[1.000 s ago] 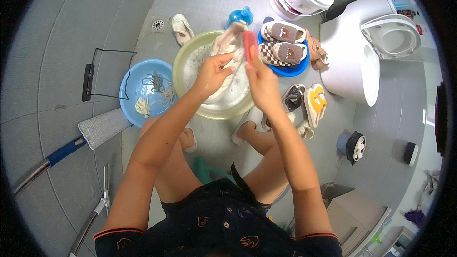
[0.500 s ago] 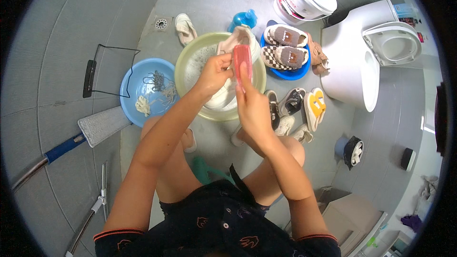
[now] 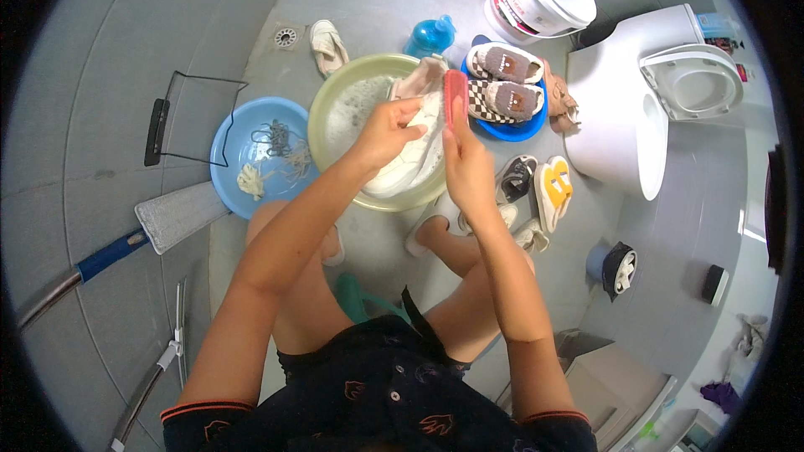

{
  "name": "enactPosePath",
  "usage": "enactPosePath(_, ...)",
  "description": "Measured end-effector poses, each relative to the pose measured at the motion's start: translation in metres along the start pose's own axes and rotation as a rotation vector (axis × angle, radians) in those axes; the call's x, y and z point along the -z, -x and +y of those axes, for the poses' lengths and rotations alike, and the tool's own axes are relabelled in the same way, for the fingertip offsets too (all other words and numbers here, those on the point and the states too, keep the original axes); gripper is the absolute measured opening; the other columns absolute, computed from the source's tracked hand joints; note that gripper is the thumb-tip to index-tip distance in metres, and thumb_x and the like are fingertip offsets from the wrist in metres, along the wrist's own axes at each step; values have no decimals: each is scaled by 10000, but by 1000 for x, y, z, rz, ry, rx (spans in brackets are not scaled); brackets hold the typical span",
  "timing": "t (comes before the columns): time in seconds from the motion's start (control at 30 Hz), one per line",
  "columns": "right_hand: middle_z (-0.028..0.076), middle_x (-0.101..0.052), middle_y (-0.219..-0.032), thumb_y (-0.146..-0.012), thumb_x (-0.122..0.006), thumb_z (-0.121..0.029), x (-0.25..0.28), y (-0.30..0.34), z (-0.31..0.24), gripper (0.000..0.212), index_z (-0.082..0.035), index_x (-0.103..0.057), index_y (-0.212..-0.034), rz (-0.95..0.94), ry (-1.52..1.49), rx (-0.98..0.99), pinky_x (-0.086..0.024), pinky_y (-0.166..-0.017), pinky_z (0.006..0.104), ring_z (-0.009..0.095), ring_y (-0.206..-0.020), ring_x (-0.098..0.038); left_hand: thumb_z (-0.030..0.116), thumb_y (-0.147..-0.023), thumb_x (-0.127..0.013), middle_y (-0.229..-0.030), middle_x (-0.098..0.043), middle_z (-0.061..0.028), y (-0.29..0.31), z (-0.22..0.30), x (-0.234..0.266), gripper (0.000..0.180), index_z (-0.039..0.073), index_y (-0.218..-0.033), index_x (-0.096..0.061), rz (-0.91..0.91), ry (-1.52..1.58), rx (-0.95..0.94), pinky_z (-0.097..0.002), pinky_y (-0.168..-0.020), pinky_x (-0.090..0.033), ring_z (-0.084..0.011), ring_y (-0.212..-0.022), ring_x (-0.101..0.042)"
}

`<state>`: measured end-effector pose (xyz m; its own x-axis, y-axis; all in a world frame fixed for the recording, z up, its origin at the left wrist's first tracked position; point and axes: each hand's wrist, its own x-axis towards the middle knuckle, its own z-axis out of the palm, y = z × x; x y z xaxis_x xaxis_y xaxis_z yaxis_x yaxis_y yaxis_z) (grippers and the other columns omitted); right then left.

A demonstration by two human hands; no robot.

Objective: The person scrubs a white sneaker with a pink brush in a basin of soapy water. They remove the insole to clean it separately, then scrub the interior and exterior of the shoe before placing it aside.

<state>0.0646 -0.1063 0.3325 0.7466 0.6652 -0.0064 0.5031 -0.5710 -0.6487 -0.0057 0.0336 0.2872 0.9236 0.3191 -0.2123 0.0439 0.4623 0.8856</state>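
Where the floor is read from nine o'clock across to three, a flat mop head point(image 3: 180, 216) is listed first, then a blue basin point(image 3: 243, 130) in which pale laces point(image 3: 280, 146) are held. At centre, a green basin point(image 3: 331, 105) of soapy water is recorded; within it a white shoe point(image 3: 410, 159) is gripped at its upper edge by the left hand point(image 3: 387, 130), fingers curled over the rim. At the shoe's two o'clock, a red brush point(image 3: 456, 96) is clasped in the right hand point(image 3: 467, 163), bristles set against the shoe. Further toward three o'clock, a blue tray point(image 3: 511, 130) bearing checked shoes point(image 3: 507, 100) is entered, with a white toilet point(image 3: 636, 117) beyond.
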Motion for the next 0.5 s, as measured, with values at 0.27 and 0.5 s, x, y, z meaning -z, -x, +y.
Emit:
enactPosePath(0.27,288,-581,-759,-940,-517,-133,7,22,-17,554,-183,-337,-1462,-127,76,-52,-482,-602,430,429,-657,-606,-56,-842,-595,-1209,-615,-135,-12,-23,15,470,-56,-1303,-504,35,-94,-44,-273,-895,-470,-153,-1079,-585)
enactPosePath(0.5,243,-604,-693,-932,-530,-156,2,30,-12,572,-180,-324,-1465,-58,129,94,-469,-558,487,408,-624,-624,-56,-846,-606,-1178,-626,-99,-4,-1,5,455,-50,-1292,-517,-69,13,-28,-267,-921,-454,-125,-1070,-580)
